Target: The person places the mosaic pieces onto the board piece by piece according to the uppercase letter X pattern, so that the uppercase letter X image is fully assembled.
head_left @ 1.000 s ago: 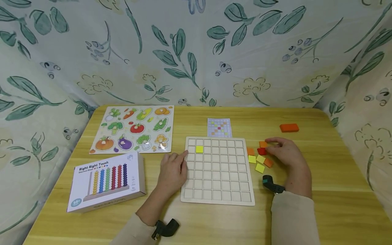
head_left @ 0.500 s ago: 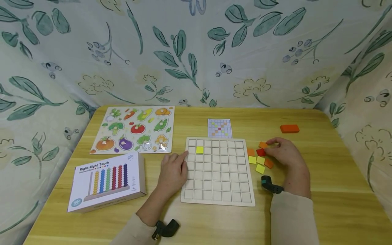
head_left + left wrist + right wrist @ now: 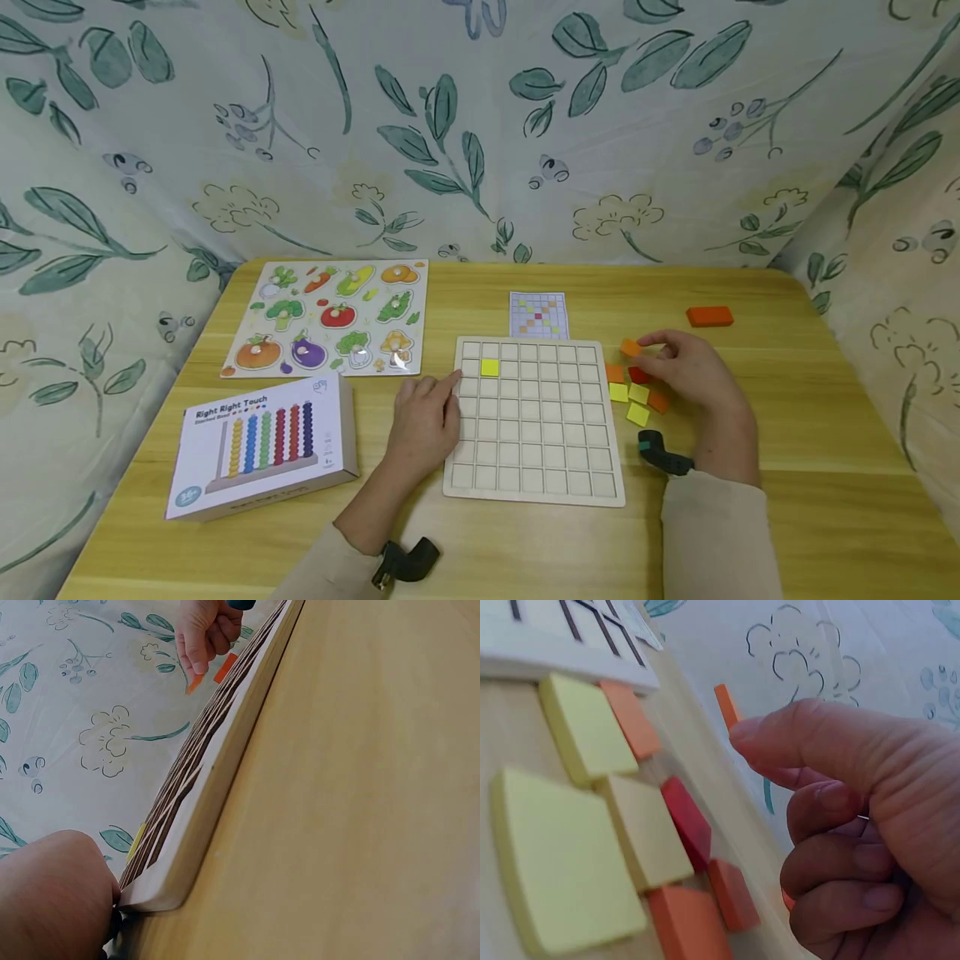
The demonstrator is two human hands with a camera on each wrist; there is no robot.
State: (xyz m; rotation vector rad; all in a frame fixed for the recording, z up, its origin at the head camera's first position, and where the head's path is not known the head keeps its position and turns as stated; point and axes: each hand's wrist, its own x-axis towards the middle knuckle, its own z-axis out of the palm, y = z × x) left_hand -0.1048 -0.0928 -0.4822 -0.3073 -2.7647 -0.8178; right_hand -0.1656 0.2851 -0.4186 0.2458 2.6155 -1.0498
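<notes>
Between thumb and index finger, my right hand pinches an orange square tile, raised above the table in the right wrist view. Below that hand lie loose tiles: a red tile, several yellow ones, including a yellow tile, and more orange ones, including an orange tile. My left hand rests at the left edge of the wooden grid board, index finger extended against its rim. One yellow tile sits in a cell of the board's second row.
Behind the board lies a printed card with a coloured grid pattern. A vegetable puzzle board and a white box showing stacking beads are at the left. An orange block lies at the far right.
The orange tile has come up off the pile in my right hand's pinch, and the hand has shifted slightly left with it. The left hand stays at the board's edge.
</notes>
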